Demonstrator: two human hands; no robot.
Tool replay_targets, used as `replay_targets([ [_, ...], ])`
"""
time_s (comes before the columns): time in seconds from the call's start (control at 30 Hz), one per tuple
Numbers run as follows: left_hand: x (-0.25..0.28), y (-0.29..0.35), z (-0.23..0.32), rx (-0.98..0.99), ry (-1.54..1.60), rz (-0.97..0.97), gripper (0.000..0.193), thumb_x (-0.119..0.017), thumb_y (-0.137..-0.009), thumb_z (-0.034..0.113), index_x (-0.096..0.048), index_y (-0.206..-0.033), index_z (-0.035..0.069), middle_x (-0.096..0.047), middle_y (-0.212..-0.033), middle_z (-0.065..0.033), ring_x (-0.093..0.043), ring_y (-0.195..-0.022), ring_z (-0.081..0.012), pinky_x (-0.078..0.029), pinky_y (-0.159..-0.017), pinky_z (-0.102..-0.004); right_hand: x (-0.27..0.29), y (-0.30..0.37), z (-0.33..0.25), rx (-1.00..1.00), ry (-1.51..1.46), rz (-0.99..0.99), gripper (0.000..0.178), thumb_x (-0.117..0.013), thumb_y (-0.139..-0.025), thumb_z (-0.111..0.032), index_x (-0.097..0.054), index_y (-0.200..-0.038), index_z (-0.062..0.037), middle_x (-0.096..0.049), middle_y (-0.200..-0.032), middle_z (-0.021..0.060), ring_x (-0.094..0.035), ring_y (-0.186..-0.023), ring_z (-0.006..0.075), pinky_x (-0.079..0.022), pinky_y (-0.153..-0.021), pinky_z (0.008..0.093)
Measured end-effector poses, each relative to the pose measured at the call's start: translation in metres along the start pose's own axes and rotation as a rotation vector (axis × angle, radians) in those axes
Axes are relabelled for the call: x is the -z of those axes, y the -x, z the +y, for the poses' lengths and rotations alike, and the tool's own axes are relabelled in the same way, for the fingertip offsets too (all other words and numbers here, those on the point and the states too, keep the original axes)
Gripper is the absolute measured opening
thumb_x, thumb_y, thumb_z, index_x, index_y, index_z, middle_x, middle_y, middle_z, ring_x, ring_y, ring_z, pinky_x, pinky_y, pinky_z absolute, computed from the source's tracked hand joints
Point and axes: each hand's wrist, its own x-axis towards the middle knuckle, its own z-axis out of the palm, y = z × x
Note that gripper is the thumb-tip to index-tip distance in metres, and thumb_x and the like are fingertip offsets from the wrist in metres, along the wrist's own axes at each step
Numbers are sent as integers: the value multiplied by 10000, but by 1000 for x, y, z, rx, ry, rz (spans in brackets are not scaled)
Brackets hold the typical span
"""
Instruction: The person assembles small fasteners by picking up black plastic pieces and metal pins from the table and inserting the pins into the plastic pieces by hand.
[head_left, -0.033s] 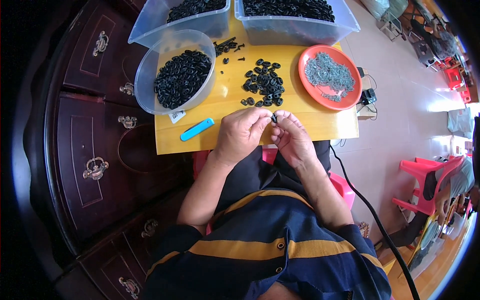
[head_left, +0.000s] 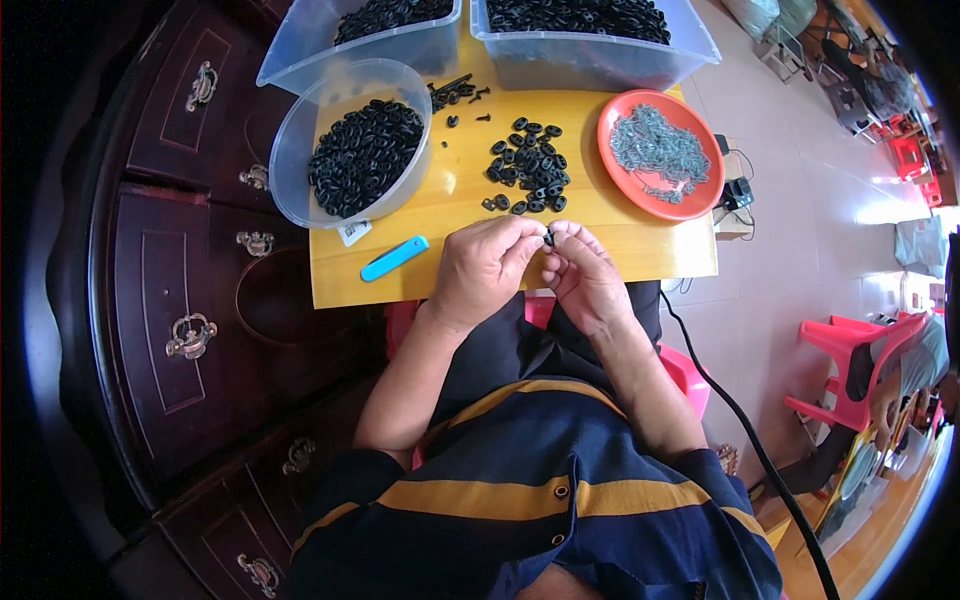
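Observation:
Over the near edge of the yellow table (head_left: 460, 285), my left hand (head_left: 482, 265) and my right hand (head_left: 590, 280) meet fingertip to fingertip. Pinched between them is a small black oval plastic piece (head_left: 548, 238), mostly hidden by the thumbs and fingers. Just beyond my hands lies a loose pile of black oval pieces with holes (head_left: 540, 172). A blue-handled folding tool (head_left: 395, 259) rests on the table to the left of my left hand. On the right, an orange-red plate (head_left: 610, 155) carries a heap of small silvery metal parts (head_left: 660, 150).
A round clear tub (head_left: 290, 190) full of black pieces stands at the left. Behind it are two clear bins (head_left: 600, 62) of black parts. Dark wooden drawers (head_left: 180, 280) flank the left side. A black cable (head_left: 740, 415) runs down on the right, near a pink stool (head_left: 850, 350).

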Motion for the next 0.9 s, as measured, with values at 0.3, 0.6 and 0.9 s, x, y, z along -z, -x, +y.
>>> replay_targets([
  [0.3, 2, 0, -3, 126, 96, -34, 49, -653, -900, 32, -657, -944, 12, -689, -803, -159, -692, -719, -314, -526, -623, -369, 1, -2, 3, 20, 26, 12, 109, -617, -982, -131, -624, -1082, -87, -653, -884, -8, -611, -706, 72, -528, -675, 228],
  [0.6, 3, 0, -2, 143, 106, -29, 59, -659, -895, 24, -660, -951, 4, -691, -808, -163, -698, -713, -288, -529, -628, -349, 1, -3, 3, 25, 26, 22, 98, -621, -976, -123, -623, -1067, -87, -651, -889, 1, -614, -714, 80, -531, -683, 238],
  [0.9, 3, 1, 0, -45, 7, -48, 65, -693, -858, -27, -682, -919, -9, -716, -828, -127, -698, -711, -193, -532, -637, -284, -2, -3, 1, 28, -32, 44, 113, -627, -972, -128, -622, -1077, -88, -649, -893, 0, -611, -736, 76, -534, -705, 242],
])
